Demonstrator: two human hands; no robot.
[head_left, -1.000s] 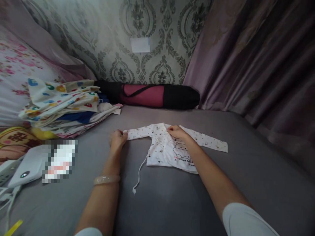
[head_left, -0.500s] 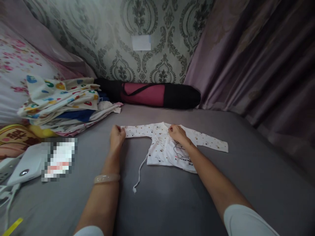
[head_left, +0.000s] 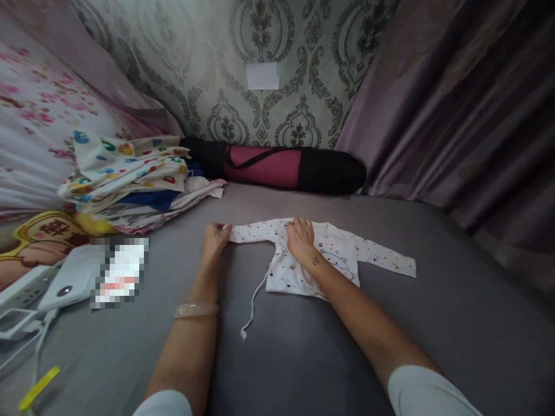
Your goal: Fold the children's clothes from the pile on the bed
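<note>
A small white baby shirt [head_left: 286, 274] with a speckled print and a bear drawing on its front lies spread on the grey bed sheet [head_left: 277, 352]. Its tie string trails down from the left side. My left hand [head_left: 215, 238] pinches the cuff of the left-lying sleeve and holds it out sideways. Over the shirt's upper chest, near the neckline, my right hand [head_left: 300, 238] has its fingers curled into the fabric. That hand and its wrist cover part of the front. The other sleeve lies stretched out to the right.
A pile of folded clothes [head_left: 130, 179] sits at the back left. A black and maroon roll bag [head_left: 264, 167] lies along the wall. At left are a white power bank [head_left: 73, 280], a power strip [head_left: 28, 292] and cables. A purple curtain [head_left: 407, 115] hangs at right.
My right hand has shifted left across the shirt's chest, from the neckline's right part towards the left sleeve. My left hand stays at the cuff. The whole view has swung slightly.
</note>
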